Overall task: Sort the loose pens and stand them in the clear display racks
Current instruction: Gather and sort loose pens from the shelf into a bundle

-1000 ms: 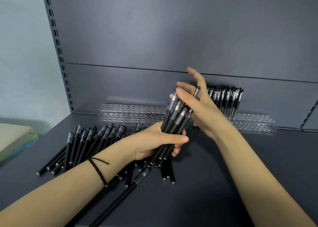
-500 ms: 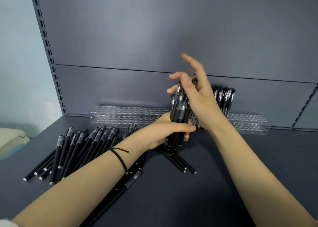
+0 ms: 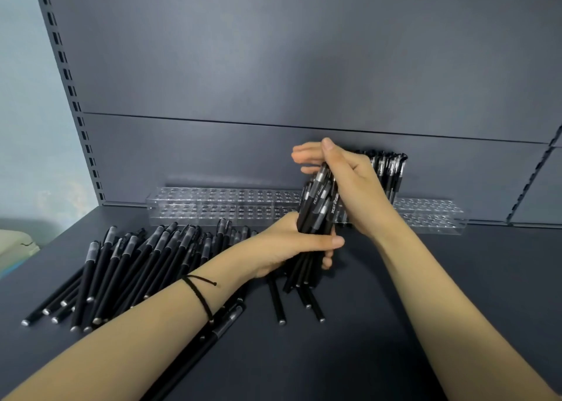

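Observation:
My left hand (image 3: 289,245) grips a bundle of black pens (image 3: 317,209) upright near the middle of the shelf. My right hand (image 3: 349,187) is at the top of the bundle, thumb and fingers curled round the cap end of a pen there. A heap of loose black pens (image 3: 137,263) lies flat at the left. Several more pens (image 3: 301,303) lie under the bundle. Clear display racks (image 3: 219,206) run along the back wall; standing black pens (image 3: 389,169) fill part of the right rack, partly hidden by my right hand.
The dark grey shelf (image 3: 425,294) has a grey back panel and a slotted upright (image 3: 73,96) at the left. A pale object (image 3: 15,245) lies off the shelf's left edge. One long pen (image 3: 213,330) lies under my left forearm.
My right hand has gone from spread fingers above the bundle to curled round a pen's top. The left hand keeps its grip on the bundle, which tilts slightly more.

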A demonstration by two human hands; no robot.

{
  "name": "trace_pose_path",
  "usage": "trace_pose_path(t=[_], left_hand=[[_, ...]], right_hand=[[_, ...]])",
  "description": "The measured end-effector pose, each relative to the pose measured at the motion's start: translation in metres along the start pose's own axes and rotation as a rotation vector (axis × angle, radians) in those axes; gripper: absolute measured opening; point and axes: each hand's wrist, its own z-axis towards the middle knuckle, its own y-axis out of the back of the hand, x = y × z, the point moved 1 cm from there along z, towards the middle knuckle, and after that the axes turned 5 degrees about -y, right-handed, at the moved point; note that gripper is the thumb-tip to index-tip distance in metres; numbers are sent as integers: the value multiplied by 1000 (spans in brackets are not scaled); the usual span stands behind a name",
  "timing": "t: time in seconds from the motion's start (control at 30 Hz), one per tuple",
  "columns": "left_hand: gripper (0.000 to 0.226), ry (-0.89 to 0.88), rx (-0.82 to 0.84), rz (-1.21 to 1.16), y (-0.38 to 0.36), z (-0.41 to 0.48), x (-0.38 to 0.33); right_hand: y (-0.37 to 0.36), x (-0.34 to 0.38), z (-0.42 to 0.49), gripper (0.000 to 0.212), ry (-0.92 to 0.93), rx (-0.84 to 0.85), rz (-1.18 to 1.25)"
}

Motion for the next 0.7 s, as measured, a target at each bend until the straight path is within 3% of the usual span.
trace_pose_path(t=[0.17,0.33,0.53,0.7], left_hand=[[3,-137,-139,-52,-7,13,2],[20,-63,-163,-30,-3,13,11],[10,-91,-222,-54,-3,14,7],[7,-56,-181,-99,-6,10,12]], right_hand=[[-6,11,4,38,38,0,-42],[-6,-12,-1,41,-107,71,-182],[3,-7,-4,30,-25,-1,-48],[-2,-16,-6,32,-92,57,-189]])
